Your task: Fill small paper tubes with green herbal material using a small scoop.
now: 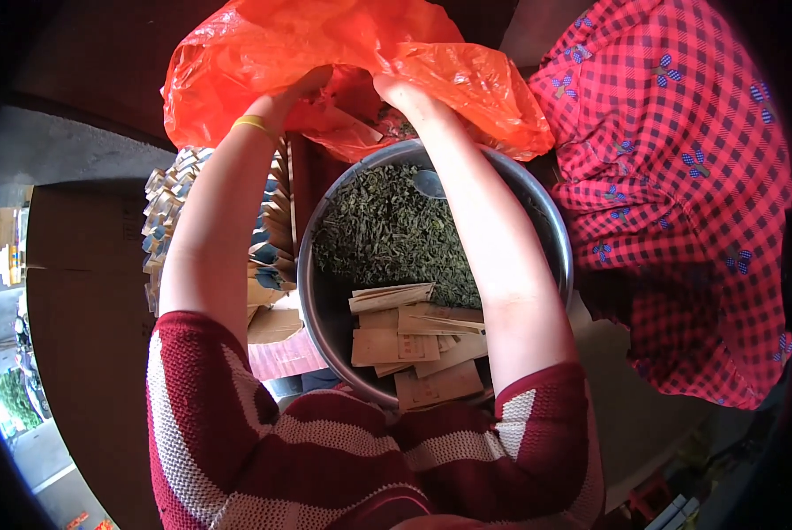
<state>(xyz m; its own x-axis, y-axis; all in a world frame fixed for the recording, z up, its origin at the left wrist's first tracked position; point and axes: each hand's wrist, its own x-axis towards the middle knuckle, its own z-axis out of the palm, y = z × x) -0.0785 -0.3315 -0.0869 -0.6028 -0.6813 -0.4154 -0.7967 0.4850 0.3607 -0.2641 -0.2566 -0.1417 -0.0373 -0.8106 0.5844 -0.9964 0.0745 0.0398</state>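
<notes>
Both my arms reach forward into a large, thin orange-red plastic bag point(281, 44) at the far side. My left hand point(311, 82), below a yellow wristband, is at the bag's opening with its fingers hidden by the plastic. Close to its right, my right hand point(396, 92) also reaches inside, and its fingers are out of sight. Some dark leafy material point(405, 130) shows in the bag's mouth. Beneath my right forearm stands a round metal basin point(310, 237) of dried green leaves point(387, 225). Small brown paper packets point(396, 344) lie in its near part.
Rows of upright paper packets point(177, 196) stand left of the basin. A small rounded, shiny thing point(429, 184) rests on the leaves. Red-and-black checked cloth point(678, 177) bulges on the right. A brown cardboard surface point(87, 353) lies at the left.
</notes>
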